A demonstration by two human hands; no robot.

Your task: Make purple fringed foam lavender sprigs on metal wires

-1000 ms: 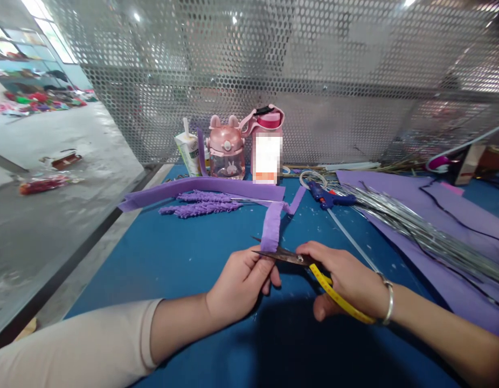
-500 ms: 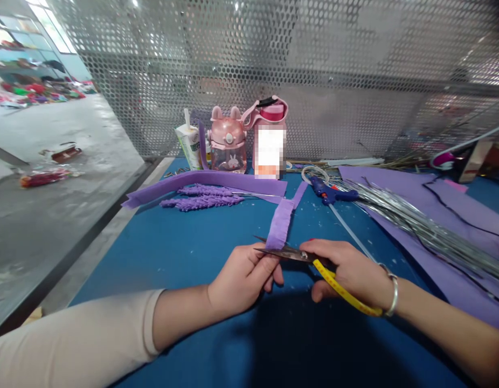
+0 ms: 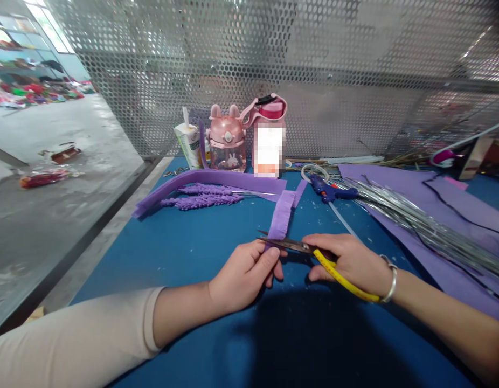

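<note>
My left hand [image 3: 251,272] pinches the near end of a purple crepe paper strip [image 3: 282,215], whose edge looks finely fringed. The strip runs away from me over the blue table [image 3: 185,248]. In my right hand [image 3: 348,261] is a pair of scissors [image 3: 292,245] with yellow-wrapped handles. Their dark blades point left and lie across the strip, just above my left thumb. Beyond the hands, a long folded purple paper band [image 3: 217,178] curves behind two fringed purple flower stems [image 3: 205,199].
A blue glue gun [image 3: 328,189] lies right of the strip, near a bundle of silvery wires [image 3: 419,221] on purple paper sheets [image 3: 390,178]. Two pink bottles [image 3: 228,143] and a drink carton [image 3: 188,143] stand before a perforated metal panel [image 3: 160,70].
The scissor blades have come closer together across the strip. My right hand has shifted slightly up. The left end of the folded band has moved a little to the right.
</note>
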